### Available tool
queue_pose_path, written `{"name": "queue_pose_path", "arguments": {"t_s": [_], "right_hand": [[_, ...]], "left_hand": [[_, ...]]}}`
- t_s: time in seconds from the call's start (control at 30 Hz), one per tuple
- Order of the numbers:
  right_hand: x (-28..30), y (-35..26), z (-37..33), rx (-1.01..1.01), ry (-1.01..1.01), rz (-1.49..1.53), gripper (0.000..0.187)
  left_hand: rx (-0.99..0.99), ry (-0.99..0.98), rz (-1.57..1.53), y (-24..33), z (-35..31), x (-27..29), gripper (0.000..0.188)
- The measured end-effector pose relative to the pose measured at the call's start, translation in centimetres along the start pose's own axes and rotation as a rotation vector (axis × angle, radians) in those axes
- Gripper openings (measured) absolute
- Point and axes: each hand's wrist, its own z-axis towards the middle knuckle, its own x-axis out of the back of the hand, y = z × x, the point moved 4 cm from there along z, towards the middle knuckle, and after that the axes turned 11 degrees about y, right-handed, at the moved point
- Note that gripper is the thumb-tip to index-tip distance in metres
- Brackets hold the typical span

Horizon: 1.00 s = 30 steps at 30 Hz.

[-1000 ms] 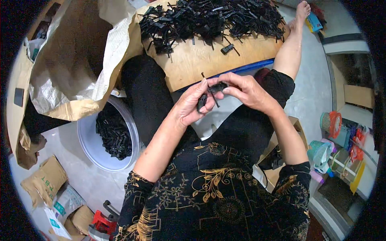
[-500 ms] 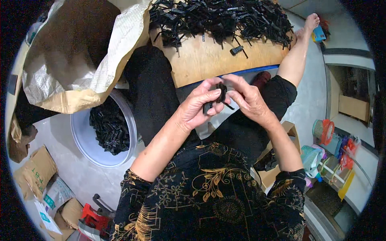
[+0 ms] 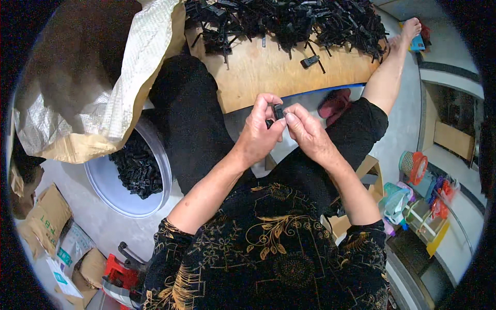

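Note:
My left hand (image 3: 260, 130) and my right hand (image 3: 310, 133) meet in front of the near edge of a wooden board. Between their fingertips is a small black plastic part (image 3: 279, 111), gripped from both sides. A second dark bit (image 3: 269, 123) shows in the curl of my left fingers; its shape is mostly hidden. Beyond the hands, a heap of similar black plastic parts (image 3: 289, 23), with thin bars sticking out, covers the far side of the wooden board (image 3: 248, 77). One loose part (image 3: 310, 62) lies apart from the heap.
Left of my legs stands a round white tub (image 3: 166, 173) holding black pieces (image 3: 135, 173). A large open woven sack (image 3: 77, 147) overhangs it. Packages (image 3: 49, 219) and a red object (image 3: 120, 274) sit lower left. At right are a cardboard box (image 3: 369, 173) and a basket (image 3: 408, 163).
The right fingers have come in against the left hand and now pinch the black part. Its thin bar, seen sticking out before, no longer shows. The whole view has shifted slightly.

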Motion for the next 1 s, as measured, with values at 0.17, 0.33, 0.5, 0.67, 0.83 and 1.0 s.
{"name": "queue_pose_path", "arguments": {"t_s": [0.17, 0.33, 0.5, 0.67, 0.83, 1.0], "right_hand": [[0.1, 0.3, 0.6, 0.019, -0.038, -0.063, 0.022], [-0.3, 0.7, 0.9, 0.041, -0.074, -0.113, 0.020], [-1.5, 1.3, 1.3, 0.205, 0.062, -0.194, 0.015], [-1.9, 1.7, 0.9, 0.170, 0.126, -0.098, 0.015], [-1.1, 2.0, 0.8, 0.108, 0.153, 0.213, 0.020], [-1.2, 2.4, -0.4, -0.062, 0.086, 0.519, 0.019]], "left_hand": [[-0.039, 0.047, 0.123, -0.9, 0.4, 0.0, 0.029], [-0.098, 0.118, 0.245, -1.1, 0.6, 0.2, 0.028], [-0.260, 0.214, 0.397, -1.3, 0.6, 0.3, 0.027], [-0.393, 0.233, 0.489, -1.2, 0.4, 0.2, 0.032], [-0.083, 0.175, -0.015, -0.4, 0.6, 0.2, 0.027], [0.178, -0.017, -0.667, 0.5, 0.0, 0.7, 0.026]]}}
